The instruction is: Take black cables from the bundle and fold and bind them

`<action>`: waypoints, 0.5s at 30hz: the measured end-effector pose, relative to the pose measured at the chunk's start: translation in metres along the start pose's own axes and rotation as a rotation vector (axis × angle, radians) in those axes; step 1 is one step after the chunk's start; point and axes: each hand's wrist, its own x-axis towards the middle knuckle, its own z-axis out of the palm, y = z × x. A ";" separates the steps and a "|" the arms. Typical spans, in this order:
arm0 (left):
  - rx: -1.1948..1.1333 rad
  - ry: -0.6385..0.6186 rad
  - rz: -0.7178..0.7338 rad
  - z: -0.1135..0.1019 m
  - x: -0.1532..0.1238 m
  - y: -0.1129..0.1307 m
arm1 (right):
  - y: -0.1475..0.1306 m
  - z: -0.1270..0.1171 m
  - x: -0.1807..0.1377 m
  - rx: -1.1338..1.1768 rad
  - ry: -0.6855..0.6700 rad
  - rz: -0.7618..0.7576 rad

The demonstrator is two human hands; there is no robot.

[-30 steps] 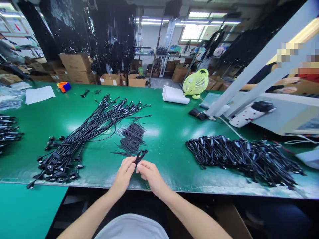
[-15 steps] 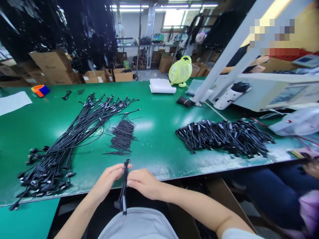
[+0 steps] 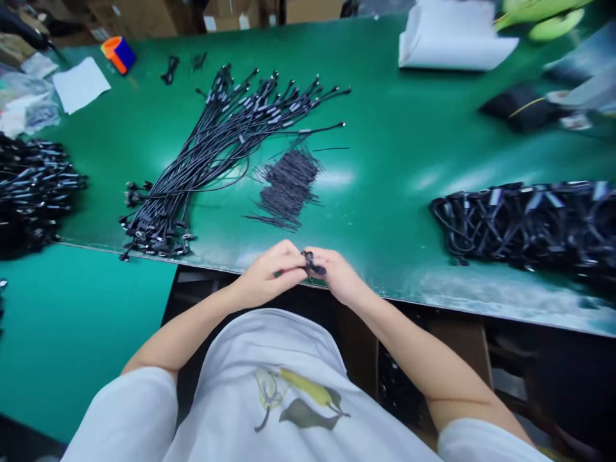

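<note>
My left hand [image 3: 272,273] and my right hand [image 3: 337,274] meet at the near edge of the green table [image 3: 385,186], fingers pinched together on a small folded black cable [image 3: 312,263] held between them. Only a short knot of the cable shows between the fingertips. Just beyond the hands lies a small heap of thin black ties [image 3: 287,188]. A long fan of straight black cables [image 3: 216,147] spreads to the left of it. A pile of bundled black cables [image 3: 529,221] lies to the right.
More black cables [image 3: 29,192] lie at the far left. A white sheet [image 3: 81,83], an orange-blue tape holder [image 3: 118,54] and a white paper roll [image 3: 452,38] sit at the back. A lower teal surface [image 3: 72,321] adjoins the table's left front.
The camera has tilted down and the view shifted. The cable that hung down long from my hands is now gathered into a short bundle between my fingertips.
</note>
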 end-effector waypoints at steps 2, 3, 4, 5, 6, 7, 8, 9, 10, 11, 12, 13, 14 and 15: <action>0.070 -0.069 0.083 0.004 -0.001 0.007 | -0.001 -0.005 0.002 0.076 0.038 0.050; 0.094 -0.079 0.116 0.006 -0.002 0.009 | -0.002 -0.007 0.001 0.077 0.047 0.046; 0.115 -0.075 0.142 0.007 -0.003 0.008 | -0.004 -0.009 0.001 0.049 0.062 0.021; 0.138 -0.064 0.163 0.008 -0.004 0.006 | -0.005 -0.010 0.000 -0.006 0.085 -0.021; 0.168 -0.053 0.180 0.009 -0.005 0.002 | -0.006 -0.011 -0.001 -0.079 0.114 -0.068; 0.210 -0.043 0.193 0.011 -0.006 -0.002 | -0.006 -0.011 -0.002 -0.158 0.143 -0.112; 0.269 -0.040 0.204 0.012 -0.006 -0.007 | -0.007 -0.011 -0.003 -0.239 0.161 -0.145; 0.342 -0.041 0.219 0.014 -0.006 -0.013 | -0.006 -0.010 -0.003 -0.316 0.169 -0.167; 0.424 -0.048 0.232 0.016 -0.006 -0.017 | -0.005 -0.009 -0.003 -0.389 0.167 -0.185; 0.505 -0.059 0.247 0.018 -0.005 -0.022 | -0.004 -0.008 -0.003 -0.455 0.158 -0.198; 0.574 -0.076 0.260 0.021 -0.003 -0.025 | -0.003 -0.008 -0.002 -0.515 0.148 -0.208; 0.625 -0.098 0.268 0.023 -0.002 -0.028 | -0.002 -0.008 -0.001 -0.560 0.140 -0.213; 0.655 -0.119 0.275 0.025 0.000 -0.030 | -0.001 -0.009 0.001 -0.583 0.132 -0.212; 0.666 -0.136 0.280 0.026 0.001 -0.031 | 0.000 -0.010 0.002 -0.581 0.125 -0.206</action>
